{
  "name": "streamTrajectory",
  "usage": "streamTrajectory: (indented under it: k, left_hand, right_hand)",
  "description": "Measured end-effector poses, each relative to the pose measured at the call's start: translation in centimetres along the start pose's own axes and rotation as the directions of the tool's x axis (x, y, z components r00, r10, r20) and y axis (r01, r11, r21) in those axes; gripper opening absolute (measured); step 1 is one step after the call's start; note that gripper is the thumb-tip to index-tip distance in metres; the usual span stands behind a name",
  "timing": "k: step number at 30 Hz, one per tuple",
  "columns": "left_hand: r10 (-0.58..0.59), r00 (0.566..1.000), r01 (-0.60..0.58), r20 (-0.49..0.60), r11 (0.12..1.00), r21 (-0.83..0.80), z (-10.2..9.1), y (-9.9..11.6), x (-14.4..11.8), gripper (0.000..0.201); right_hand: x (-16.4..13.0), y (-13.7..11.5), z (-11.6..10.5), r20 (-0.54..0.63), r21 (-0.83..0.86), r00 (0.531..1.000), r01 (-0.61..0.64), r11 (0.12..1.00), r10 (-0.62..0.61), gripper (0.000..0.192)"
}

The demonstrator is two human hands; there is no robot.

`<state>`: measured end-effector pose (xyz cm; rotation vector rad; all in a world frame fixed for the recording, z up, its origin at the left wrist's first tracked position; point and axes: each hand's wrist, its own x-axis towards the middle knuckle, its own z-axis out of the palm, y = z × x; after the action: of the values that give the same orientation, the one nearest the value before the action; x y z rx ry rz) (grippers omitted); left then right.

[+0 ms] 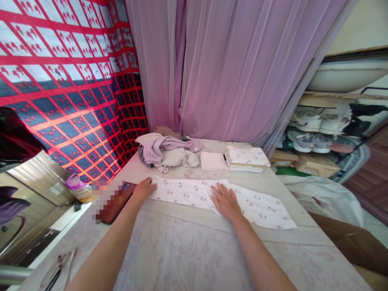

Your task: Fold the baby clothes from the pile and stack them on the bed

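A long strip of white printed trousers (184, 192), seemingly folded lengthwise, lies flat across the table. At its left end is my left hand (146, 188), fingers curled closed on the fabric edge. My right hand (224, 201) rests palm down on the middle of the trousers with its fingers spread. Just left of my left wrist lies a phone in a brown case (117, 204), partly blurred out. Behind the trousers sit a folded striped cloth (214, 161) and a stack of folded printed clothes (247, 157).
A loose heap of clothes (169, 151) is at the table's back left. Glasses (59, 262) lie near the front left. Purple curtains (236, 72) hang behind the table. To the right stand a shoe rack with sneakers (309, 139) and a cardboard box (351, 238).
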<state>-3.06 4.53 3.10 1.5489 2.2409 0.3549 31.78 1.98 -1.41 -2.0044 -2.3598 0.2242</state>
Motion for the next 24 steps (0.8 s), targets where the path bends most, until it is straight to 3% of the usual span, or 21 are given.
streamTrajectory:
  k: [5, 9, 11, 15, 20, 22, 24]
  left_hand:
    - [0.005, 0.999, -0.012, -0.033, 0.975, -0.221, -0.5, 0.1, -0.1, 0.033]
    - [0.021, 0.996, -0.043, -0.082, 0.961, -0.272, -1.6, -0.4, 0.0, 0.034]
    - [0.039, 0.992, -0.06, -0.118, 0.983, -0.176, -1.5, -0.8, -0.2, 0.031]
    - [0.076, 0.99, -0.055, -0.117, 0.983, 0.175, -0.2, -1.2, -1.4, 0.038]
    - [0.103, 0.981, -0.046, -0.163, 0.946, 0.321, 0.3, -0.6, -2.8, 0.051]
    - [0.17, 0.96, -0.071, -0.225, 0.917, 0.392, 0.1, 0.4, -3.1, 0.052]
    - [0.317, 0.92, -0.188, -0.23, 0.873, 0.451, 0.6, 2.0, -3.8, 0.046]
  right_hand:
    - [0.0, 0.0, -0.1, 0.023, 0.006, 1.0, -0.01, 1.0, 0.01, 0.056]
    - [-0.1, -0.1, -0.3, 0.029, 0.035, 1.0, -0.01, 0.999, 0.009, 0.055]
    - [-0.1, -0.1, -0.4, 0.033, 0.041, 0.999, -0.015, 0.999, 0.013, 0.055]
    - [0.0, -0.1, -0.3, 0.045, 0.019, 0.999, -0.002, 1.0, 0.002, 0.055]
    - [-0.1, -0.1, -0.2, 0.032, 0.01, 0.999, 0.031, 0.999, -0.032, 0.062]
    - [-0.2, -0.2, -0.3, 0.037, 0.015, 0.999, 0.033, 0.999, -0.034, 0.063]
    - [-0.2, -0.2, -0.4, 0.046, 0.016, 0.998, 0.037, 0.999, -0.037, 0.062]
